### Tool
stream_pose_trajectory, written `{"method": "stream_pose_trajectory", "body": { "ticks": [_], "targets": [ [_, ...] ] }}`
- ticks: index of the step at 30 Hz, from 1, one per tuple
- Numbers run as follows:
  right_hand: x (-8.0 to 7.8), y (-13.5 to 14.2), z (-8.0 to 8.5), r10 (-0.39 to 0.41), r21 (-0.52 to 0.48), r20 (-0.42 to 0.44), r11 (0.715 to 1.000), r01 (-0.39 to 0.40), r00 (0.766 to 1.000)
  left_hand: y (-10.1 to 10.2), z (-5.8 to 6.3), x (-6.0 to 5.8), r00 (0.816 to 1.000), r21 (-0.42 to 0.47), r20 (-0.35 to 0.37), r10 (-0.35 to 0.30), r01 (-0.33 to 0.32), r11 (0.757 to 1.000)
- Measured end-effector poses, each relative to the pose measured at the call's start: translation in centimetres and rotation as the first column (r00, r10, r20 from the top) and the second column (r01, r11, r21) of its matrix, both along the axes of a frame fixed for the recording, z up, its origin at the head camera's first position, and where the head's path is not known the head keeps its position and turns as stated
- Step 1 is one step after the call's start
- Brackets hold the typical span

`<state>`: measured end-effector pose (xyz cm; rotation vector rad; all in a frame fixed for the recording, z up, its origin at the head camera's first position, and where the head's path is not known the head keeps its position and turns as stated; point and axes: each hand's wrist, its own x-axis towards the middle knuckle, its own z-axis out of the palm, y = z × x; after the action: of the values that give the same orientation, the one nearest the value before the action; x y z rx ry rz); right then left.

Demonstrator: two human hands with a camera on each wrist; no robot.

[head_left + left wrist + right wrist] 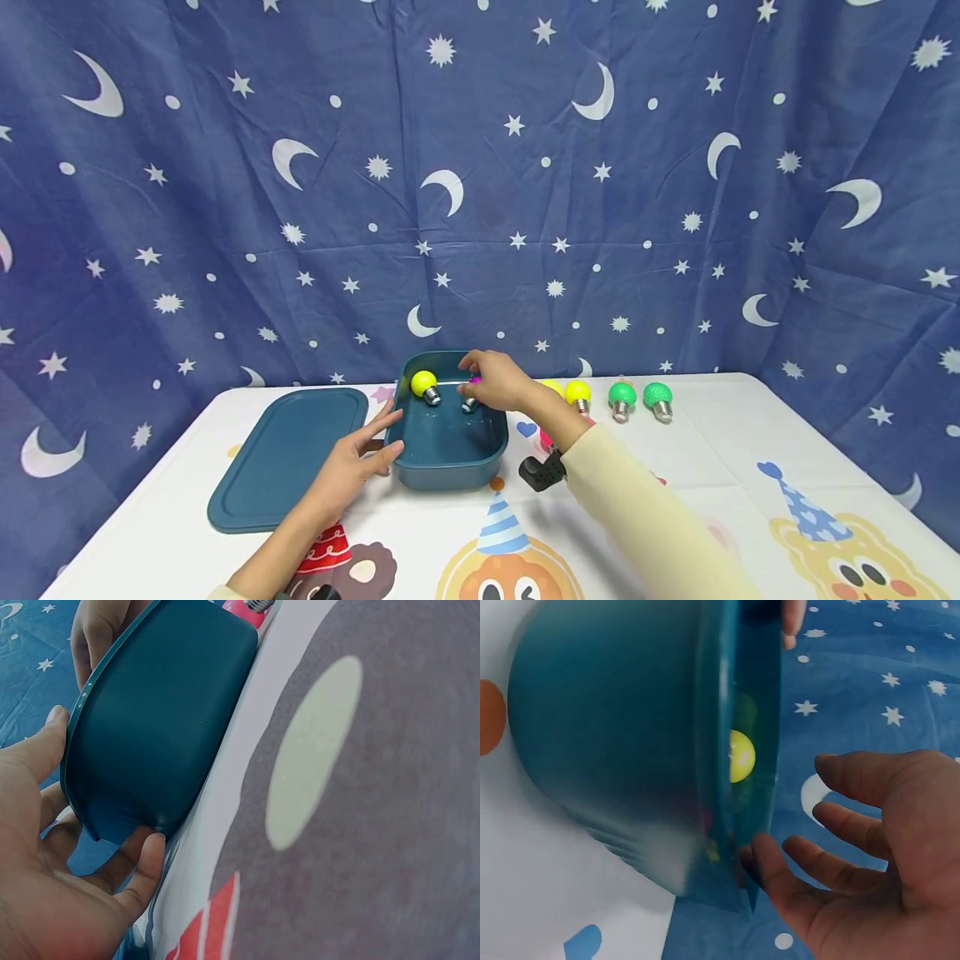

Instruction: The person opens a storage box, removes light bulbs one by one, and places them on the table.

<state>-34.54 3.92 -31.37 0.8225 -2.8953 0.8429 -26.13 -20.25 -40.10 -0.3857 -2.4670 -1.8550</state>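
Note:
A dark teal container [442,477] stands on the table, with a yellow bulb [423,382] lying inside at the back left. My left hand [351,467] rests spread against its left side, the thumb by the near corner; in the left wrist view fingertips [156,847] touch the outer wall. Over the right part of the container is my right hand [501,382], partly covering a magenta bulb [469,406] with a metal screw base. Spread fingers [847,829] with nothing between them show in the right wrist view, a fingertip right at the rim.
A flat teal lid [288,462] lies left of the container. To the right are two green bulbs [622,395], yellow bulbs [577,392] and a pink bulb [546,440] partly behind my right arm. A starry blue curtain [480,208] hangs behind the table.

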Motion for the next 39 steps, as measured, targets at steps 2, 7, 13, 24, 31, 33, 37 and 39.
{"method": "stream_pose_trajectory", "body": {
  "ticks": [2,7,13,24,31,33,37,39],
  "targets": [
    [-0.2,-0.3,-0.2,-0.001,0.015,-0.004,1.000,0.001,1.000,0.0,0.1,0.0,1.000,0.002,-0.001,-0.002,0.002,1.000],
    [-0.6,-0.9,-0.5,-0.022,0.056,-0.009,0.998,0.022,1.000,0.0,0.1,0.0,1.000,0.003,-0.003,0.000,0.000,1.000],
    [-1.1,-1.1,-1.0,-0.065,0.079,-0.002,0.995,0.065,0.998,-0.1,-0.2,-0.1,1.000,-0.006,-0.006,0.001,-0.001,1.000],
    [-1.8,-1.0,-1.8,-0.041,0.107,-0.031,0.993,0.044,0.999,-0.1,-0.1,-0.1,1.000,-0.011,0.001,0.007,-0.007,1.000],
    [-1.4,-1.1,-2.1,0.019,0.044,-0.037,0.999,-0.017,0.999,0.0,-0.1,0.0,1.000,-0.013,0.005,0.009,-0.009,1.000],
    [-1.3,-1.2,-2.3,0.051,0.020,-0.057,0.999,-0.050,0.997,0.0,-0.1,0.0,1.000,-0.014,0.011,0.017,-0.017,1.000],
    [-0.9,-1.4,-2.4,0.102,-0.006,-0.056,0.995,-0.103,0.993,0.0,0.0,0.1,1.000,-0.017,0.009,0.021,-0.021,1.000],
    [-0.7,-1.5,-2.3,0.124,-0.015,-0.046,0.992,-0.125,0.991,0.0,0.0,0.1,1.000,-0.017,0.004,0.017,-0.017,1.000]
  ]
}}
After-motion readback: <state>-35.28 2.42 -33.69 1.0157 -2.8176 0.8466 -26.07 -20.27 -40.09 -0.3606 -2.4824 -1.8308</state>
